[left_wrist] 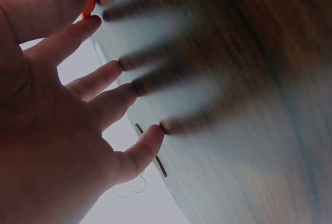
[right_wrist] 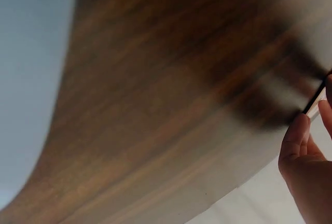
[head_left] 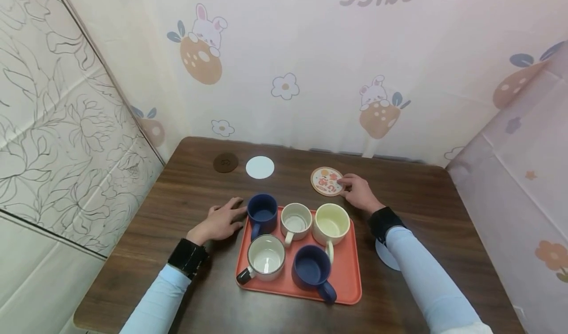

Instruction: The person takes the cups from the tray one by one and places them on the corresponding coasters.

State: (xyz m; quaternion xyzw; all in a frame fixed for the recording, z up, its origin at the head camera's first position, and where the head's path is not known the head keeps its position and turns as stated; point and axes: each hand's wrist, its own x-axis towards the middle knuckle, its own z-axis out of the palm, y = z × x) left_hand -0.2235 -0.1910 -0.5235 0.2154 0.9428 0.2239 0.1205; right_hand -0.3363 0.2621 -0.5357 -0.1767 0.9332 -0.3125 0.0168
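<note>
My right hand [head_left: 358, 192] is at the right edge of a round coaster [head_left: 323, 181] with an orange print, its thumb and fingers pinching the rim. The coaster's dark edge [right_wrist: 314, 98] shows between the fingertips in the right wrist view, close against the table. With fingers spread, my left hand [head_left: 222, 220] rests on the table at the tray's left side. One fingertip reaches the corner of the red tray [head_left: 350, 284], by a dark blue mug [head_left: 262, 210]. In the left wrist view the left hand [left_wrist: 67, 94] holds nothing.
The tray also carries a small cream mug [head_left: 296, 220], a pale yellow mug [head_left: 331, 223], a white mug with black handle [head_left: 266, 256] and another blue mug [head_left: 311, 266]. Behind lie a brown coaster [head_left: 226, 162] and a white coaster [head_left: 260, 167]. A pale disc [head_left: 386, 256] sits under the right forearm.
</note>
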